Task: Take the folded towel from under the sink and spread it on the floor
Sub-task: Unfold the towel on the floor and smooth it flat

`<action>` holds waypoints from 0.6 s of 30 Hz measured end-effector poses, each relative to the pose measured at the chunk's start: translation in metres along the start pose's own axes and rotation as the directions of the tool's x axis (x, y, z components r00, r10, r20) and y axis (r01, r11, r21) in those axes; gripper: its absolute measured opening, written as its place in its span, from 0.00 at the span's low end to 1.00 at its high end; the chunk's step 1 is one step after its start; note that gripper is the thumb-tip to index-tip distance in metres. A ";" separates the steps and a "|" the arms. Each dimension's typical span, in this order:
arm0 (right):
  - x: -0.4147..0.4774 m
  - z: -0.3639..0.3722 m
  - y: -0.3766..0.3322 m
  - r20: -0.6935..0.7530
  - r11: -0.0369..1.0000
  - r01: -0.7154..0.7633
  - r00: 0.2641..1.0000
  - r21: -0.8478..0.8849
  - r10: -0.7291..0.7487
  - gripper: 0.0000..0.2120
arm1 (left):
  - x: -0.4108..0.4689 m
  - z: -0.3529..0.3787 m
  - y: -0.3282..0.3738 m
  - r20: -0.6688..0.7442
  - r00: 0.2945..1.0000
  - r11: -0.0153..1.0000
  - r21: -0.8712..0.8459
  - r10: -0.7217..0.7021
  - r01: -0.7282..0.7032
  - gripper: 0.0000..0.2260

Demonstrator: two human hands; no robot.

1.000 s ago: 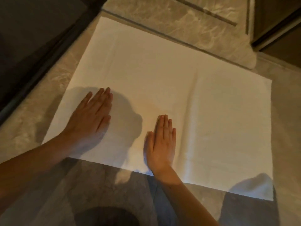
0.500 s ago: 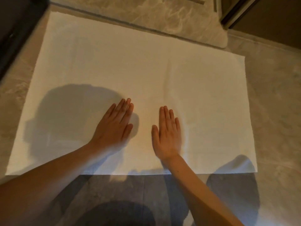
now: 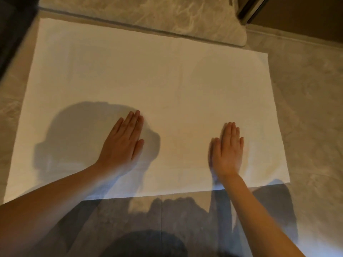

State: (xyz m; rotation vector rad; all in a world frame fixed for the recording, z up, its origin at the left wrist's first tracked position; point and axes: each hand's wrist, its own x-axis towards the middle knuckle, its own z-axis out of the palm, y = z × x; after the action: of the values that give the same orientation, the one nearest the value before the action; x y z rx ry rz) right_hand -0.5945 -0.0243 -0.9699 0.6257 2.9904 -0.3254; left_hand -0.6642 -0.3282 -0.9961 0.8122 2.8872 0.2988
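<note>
Head camera looks straight down at a white towel (image 3: 167,80) that lies flat and open on the grey stone floor (image 3: 306,127). The towel is a big rectangle, and its long side runs from left to right. Its far edge lies just beside a pale stone step (image 3: 148,13). A dark panel (image 3: 13,34) is at the far left, and a dark door (image 3: 297,13) is at the far right. Both hands lie on the near half of the towel, palms down. The left hand (image 3: 122,143) is flat, with straight fingers (image 3: 133,123) close together that point far and a bit right. It holds nothing and only presses on the cloth. The right hand (image 3: 227,151) is flat too, its fingers straight and pointing far, and it grips nothing. It looks a little blurry. The two hands are well apart. The right hand is near the right edge of the towel. The left hand sits nearer the middle, so a lot of towel lies to its left. A big shadow (image 3: 83,136) falls on that part. The towel looks almost all spread out. I think the only job left is smoothing, and the left side and the far half are the parts the hands are not on.
</note>
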 end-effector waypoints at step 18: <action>-0.051 0.044 -0.078 0.135 0.919 0.394 0.909 0.023 -0.394 0.30 | -0.034 0.009 0.028 0.036 0.996 0.997 0.001 0.079 -0.079 0.29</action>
State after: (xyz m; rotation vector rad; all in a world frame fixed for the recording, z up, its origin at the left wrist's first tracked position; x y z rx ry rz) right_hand -0.5782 -0.1233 -0.9922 -0.0137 2.9601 -0.3657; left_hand -0.6200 -0.3208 -0.9957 0.9241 2.8276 0.2856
